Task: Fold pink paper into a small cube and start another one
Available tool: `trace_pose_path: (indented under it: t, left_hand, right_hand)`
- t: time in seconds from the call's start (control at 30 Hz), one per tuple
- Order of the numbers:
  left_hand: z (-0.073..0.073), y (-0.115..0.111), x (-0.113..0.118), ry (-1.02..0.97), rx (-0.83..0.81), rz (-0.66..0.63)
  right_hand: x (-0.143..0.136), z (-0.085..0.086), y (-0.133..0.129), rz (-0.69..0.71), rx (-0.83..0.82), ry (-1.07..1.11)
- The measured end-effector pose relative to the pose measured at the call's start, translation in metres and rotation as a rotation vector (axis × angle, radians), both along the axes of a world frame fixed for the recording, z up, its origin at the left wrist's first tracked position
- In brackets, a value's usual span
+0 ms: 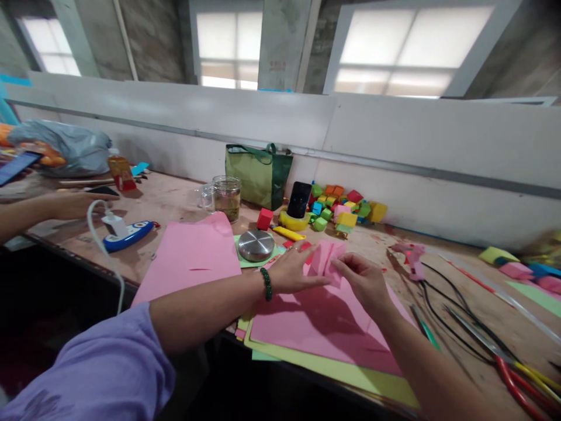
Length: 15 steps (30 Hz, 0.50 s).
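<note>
A small piece of folded pink paper (325, 257) stands raised above the pink sheets (307, 324), with visible creases. My left hand (291, 270), with a green bead bracelet at the wrist, holds it from the left; the thumb reaches across its lower front and the fingers lie along its far side. At its right edge, my right hand (366, 279) pinches the paper between thumb and fingertips. Pink sheets lie flat under both hands, on top of yellow sheets (350, 374). A round metal weight (256, 245) sits just beyond my left forearm.
Scissors (504, 356), a green-handled tool (425, 327) and a pink glue gun (414, 257) with its cord lie right. Colourful cubes (337, 204), a phone (300, 199), a glass mug (227, 197) and a green bag (258, 175) stand behind. Another person's hand (83, 204) rests left.
</note>
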<state>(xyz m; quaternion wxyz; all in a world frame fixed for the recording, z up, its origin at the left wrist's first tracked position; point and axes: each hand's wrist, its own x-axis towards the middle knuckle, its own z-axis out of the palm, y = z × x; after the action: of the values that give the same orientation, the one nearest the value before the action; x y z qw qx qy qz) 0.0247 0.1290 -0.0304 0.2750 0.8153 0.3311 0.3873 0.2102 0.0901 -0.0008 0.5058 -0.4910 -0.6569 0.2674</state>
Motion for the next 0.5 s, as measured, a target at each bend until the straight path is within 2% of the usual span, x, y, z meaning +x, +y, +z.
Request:
trace_pose_path:
  t: [0.1,0.2,0.37,0.43,0.5]
  left_hand:
    - [0.003,-0.004,0.002,0.048,-0.037,-0.082]
    - [0.006,-0.005,0.004,-0.072,-0.147,-0.186]
    - [0.01,-0.001,0.005,-0.522,-0.72,-0.232]
    - [0.012,0.002,0.004,-0.611,-0.848,-0.23]
    - [0.014,0.005,0.002,-0.625,-0.888,-0.227]
  right_hand:
    - [-0.002,-0.001,-0.002,0.004,0.011,0.003]
    - [-0.003,0.001,-0.004,0.014,0.022,0.019]
    - [0.005,0.006,-0.003,0.039,0.025,0.041]
    - [0.01,0.006,-0.001,0.04,0.025,0.049]
    - [0.014,0.005,0.001,0.04,0.024,0.06]
